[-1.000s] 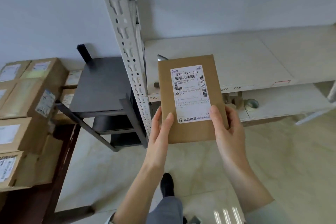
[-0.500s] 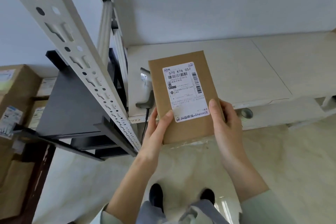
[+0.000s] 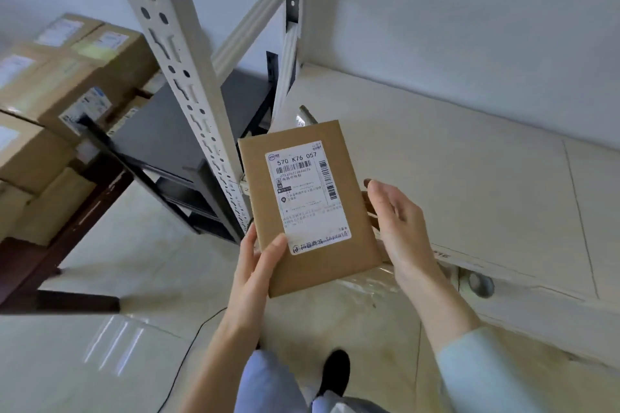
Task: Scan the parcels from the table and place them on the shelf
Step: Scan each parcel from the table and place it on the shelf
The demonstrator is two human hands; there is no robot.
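Note:
A flat brown cardboard parcel [image 3: 315, 245] with a white shipping label reading 570 K76 057 is held in front of me, over the edge of the pale shelf board [image 3: 469, 178]. My left hand [image 3: 258, 265] grips its lower left corner, thumb on the front face. My right hand [image 3: 399, 228] is just off the parcel's right edge with fingers relaxed and spread; I cannot tell whether it still touches the parcel. A scanner [image 3: 303, 116] peeks out behind the parcel's top edge.
The perforated white shelf upright [image 3: 188, 84] rises just left of the parcel. A black rack [image 3: 174, 131] stands behind it. Stacked brown boxes [image 3: 57, 94] sit on a dark wooden table [image 3: 67, 238] at the left. A tape roll [image 3: 479, 283] lies below the board.
My head has tilted and moved closer to the shelf. My right hand has come off the parcel's lower right corner and opened; my left hand keeps holding the parcel.

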